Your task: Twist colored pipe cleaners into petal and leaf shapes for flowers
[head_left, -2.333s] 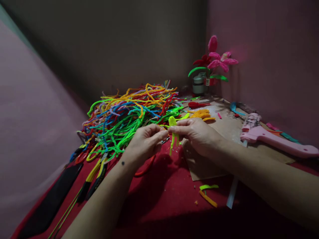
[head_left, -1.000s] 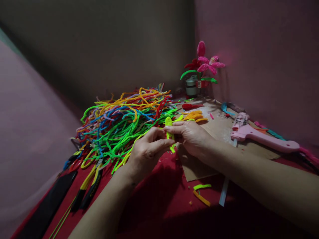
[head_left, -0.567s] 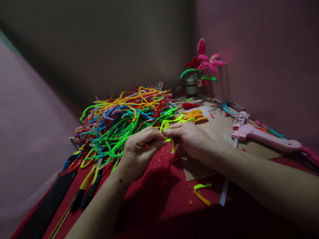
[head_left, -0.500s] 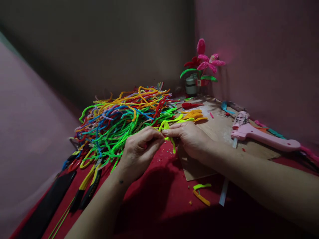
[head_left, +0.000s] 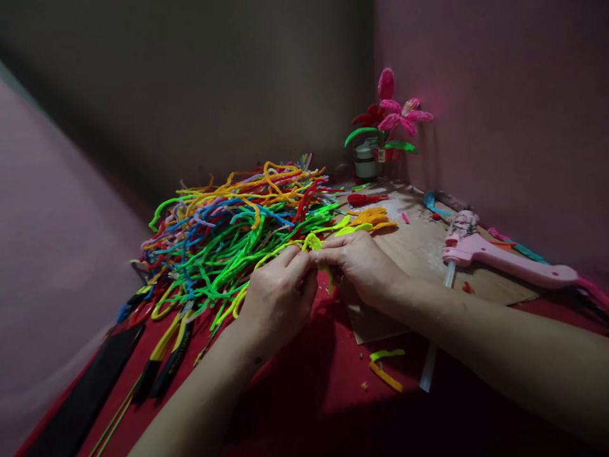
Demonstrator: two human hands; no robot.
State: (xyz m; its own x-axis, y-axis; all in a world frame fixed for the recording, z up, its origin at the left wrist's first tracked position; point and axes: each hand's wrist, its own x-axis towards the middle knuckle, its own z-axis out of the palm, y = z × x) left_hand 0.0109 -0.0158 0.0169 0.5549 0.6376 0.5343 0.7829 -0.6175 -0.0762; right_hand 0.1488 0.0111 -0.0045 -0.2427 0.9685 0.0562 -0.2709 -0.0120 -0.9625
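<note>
A neon yellow pipe cleaner piece, bent into a small loop, is pinched between my two hands, which meet fingertip to fingertip. My left hand has its fingers curled round its lower part, hiding what lies inside. My right hand pinches it from the right with thumb and forefinger, and a short yellow end hangs below. Just behind the hands lie yellow leaf-like pieces and an orange petal bundle. A big heap of coloured pipe cleaners spreads behind my left hand.
A pink glue gun rests at the right on a cardboard sheet. Yellow-black pliers and a black strip lie at the left. Pink fuzzy flowers stand at the back. Scraps lie on the red cloth.
My left hand has turned and closed in nearer to my right fingertips. The yellow loop looks smaller and lower. More yellow strands show behind my left hand.
</note>
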